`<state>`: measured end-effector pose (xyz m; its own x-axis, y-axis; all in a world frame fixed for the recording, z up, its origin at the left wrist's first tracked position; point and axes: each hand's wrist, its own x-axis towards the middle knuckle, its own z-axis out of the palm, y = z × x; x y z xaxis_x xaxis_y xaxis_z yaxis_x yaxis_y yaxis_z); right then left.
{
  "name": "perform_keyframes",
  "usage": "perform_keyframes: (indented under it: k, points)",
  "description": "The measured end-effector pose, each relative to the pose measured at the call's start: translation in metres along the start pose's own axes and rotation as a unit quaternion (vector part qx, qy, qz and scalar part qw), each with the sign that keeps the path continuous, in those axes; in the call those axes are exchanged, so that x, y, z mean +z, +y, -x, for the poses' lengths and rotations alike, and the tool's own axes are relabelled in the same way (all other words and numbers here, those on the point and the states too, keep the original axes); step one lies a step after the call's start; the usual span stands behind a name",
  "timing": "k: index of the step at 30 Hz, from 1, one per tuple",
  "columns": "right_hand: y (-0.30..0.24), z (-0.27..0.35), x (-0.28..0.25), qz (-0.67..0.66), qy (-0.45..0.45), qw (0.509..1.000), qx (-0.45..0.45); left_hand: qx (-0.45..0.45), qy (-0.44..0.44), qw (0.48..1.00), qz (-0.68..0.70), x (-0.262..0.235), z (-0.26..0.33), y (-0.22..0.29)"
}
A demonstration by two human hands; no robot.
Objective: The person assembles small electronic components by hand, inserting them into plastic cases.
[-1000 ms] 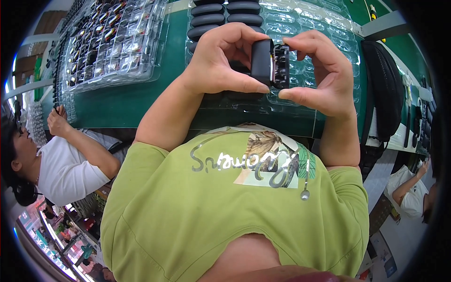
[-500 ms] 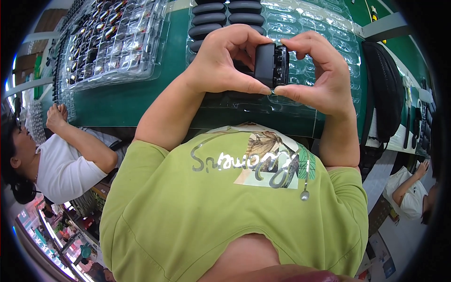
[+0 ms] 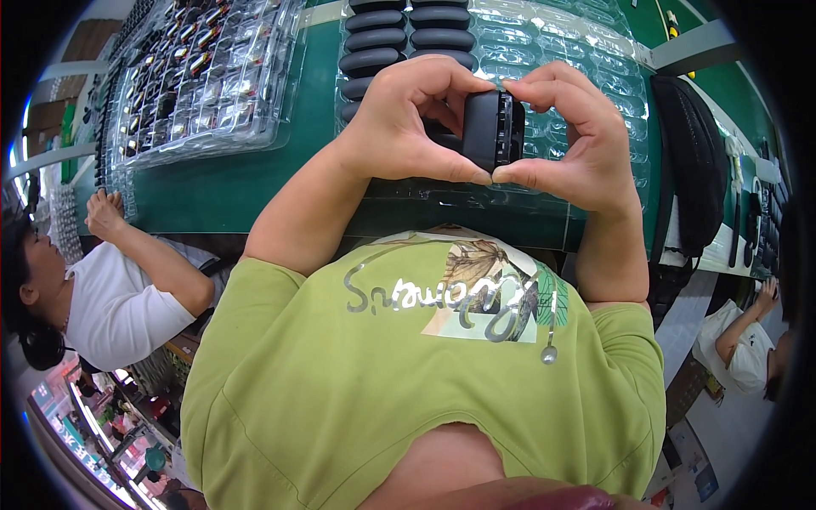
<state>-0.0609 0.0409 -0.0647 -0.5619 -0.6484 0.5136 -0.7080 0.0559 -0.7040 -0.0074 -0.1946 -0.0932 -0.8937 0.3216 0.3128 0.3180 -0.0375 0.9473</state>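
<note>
– Green worktop (image 3: 229,204) all along this side of the room, with a clear blister tray (image 3: 552,42) laid on it. What's being held over that tray?

– One black casing (image 3: 480,132), above its nearer part. Smooth, boxy shell, rounded at the edges, and a black slotted insert (image 3: 506,127) showing along the right side.

– How is it gripped?

– By both hands. The left hand (image 3: 387,127) pinches the shell between thumb and fingers; the right hand (image 3: 595,136) does likewise at the insert's side, the two thumb tips almost meeting.

– And around the blister tray?

– Dark grey rounded pieces (image 3: 372,61) stand in two columns in its left part. Left of it, stacked clear trays (image 3: 255,127) of small parts; right of it, a soft black bag (image 3: 693,161). Well off to either side sit co-workers in white, one left (image 3: 127,297), one right (image 3: 752,365).

– Anything unclear?

– Whether the insert sits fully home, I can't tell. The casing's underside is hidden, the blister tray's far end is cut off, and those small parts are too tiny to name.
</note>
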Motion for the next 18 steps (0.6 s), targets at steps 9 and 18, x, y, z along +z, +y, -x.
perform_keyframes:
  k: [9,18]
  points:
    - [-0.002,0.0,0.0037,0.019,0.027,0.999,-0.001,0.014,0.004,1.0,-0.009,-0.0027,-0.001,-0.0021]
    - [-0.0026,-0.0014,0.0003,0.034,0.026,0.999,-0.019,-0.013,-0.034,0.999,-0.023,-0.0047,-0.0014,0.0039]
